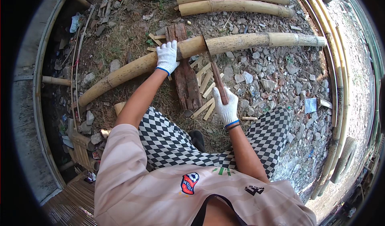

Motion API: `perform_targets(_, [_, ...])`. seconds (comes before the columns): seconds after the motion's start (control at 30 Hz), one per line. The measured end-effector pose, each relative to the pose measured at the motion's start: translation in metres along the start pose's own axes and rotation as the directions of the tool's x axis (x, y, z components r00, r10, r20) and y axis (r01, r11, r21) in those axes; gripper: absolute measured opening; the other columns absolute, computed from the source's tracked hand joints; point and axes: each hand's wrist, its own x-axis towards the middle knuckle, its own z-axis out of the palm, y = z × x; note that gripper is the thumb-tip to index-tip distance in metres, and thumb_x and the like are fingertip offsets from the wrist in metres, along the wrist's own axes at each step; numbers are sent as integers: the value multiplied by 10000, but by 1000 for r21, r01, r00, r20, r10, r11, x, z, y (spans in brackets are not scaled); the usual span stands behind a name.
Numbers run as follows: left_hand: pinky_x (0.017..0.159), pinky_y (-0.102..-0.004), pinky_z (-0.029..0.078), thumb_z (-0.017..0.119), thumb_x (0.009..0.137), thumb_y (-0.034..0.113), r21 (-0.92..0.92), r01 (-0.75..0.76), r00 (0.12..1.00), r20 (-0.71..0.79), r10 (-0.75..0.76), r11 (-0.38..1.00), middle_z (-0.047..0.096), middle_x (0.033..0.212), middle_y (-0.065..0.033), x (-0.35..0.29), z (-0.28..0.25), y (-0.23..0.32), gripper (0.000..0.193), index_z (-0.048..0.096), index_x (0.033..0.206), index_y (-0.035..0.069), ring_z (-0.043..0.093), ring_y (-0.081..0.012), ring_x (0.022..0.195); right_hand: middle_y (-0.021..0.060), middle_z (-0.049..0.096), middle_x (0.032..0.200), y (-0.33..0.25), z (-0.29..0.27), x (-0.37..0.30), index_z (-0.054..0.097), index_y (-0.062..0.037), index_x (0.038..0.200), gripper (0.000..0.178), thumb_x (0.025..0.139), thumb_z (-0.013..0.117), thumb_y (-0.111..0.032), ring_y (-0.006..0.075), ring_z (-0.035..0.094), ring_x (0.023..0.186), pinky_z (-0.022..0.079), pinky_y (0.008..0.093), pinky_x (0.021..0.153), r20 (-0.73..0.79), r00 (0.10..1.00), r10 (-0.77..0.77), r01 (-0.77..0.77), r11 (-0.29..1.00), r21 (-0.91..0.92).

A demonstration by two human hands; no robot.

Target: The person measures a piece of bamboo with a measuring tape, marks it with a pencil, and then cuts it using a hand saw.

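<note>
Bright, even daylight falls on the gravel (276,77); shadows are soft and short. Focus is sharp centrally, while fisheye bending and black corners ring it.

Bamboo pole (224,43) across wooden block (185,79), bamboo strips (205,90) right of block, more poles (234,2) beyond

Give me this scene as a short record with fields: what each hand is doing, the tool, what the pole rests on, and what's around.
left hand: white-gloved left hand gripping the long bamboo pole
right hand: white-gloved right hand closed around the grip of a chopping knife
blade: its edge set into the pole from above
support: pole lies across a weathered wooden block
ground: gravel and dry grass, split bamboo strips beside the block
nearby: three more bamboo poles stacked beyond
</note>
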Motion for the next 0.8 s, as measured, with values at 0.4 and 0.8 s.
perform_targets(0.4, [1062,-484,542,912,567,410,-312,29,967,248,52,950,667,1264,-185,46,-23,-34,869,612,1332,131,650,-392,1206,176,632,708,5,16,12,711,-11,954,344,1051,666,-338,353,621,599,506,413,606,-108,993,-45,50,998,40])
perform_targets(0.8, [1093,-471,520,922,523,428,-348,40,962,266,58,936,652,1307,-159,54,-23,-41,891,655,1327,152,617,-376,1250,135,614,670,-56,-24,39,739,18,1033,407,1046,686,-385,180,512,586,491,351,605,2,1000,9,-9,1000,29])
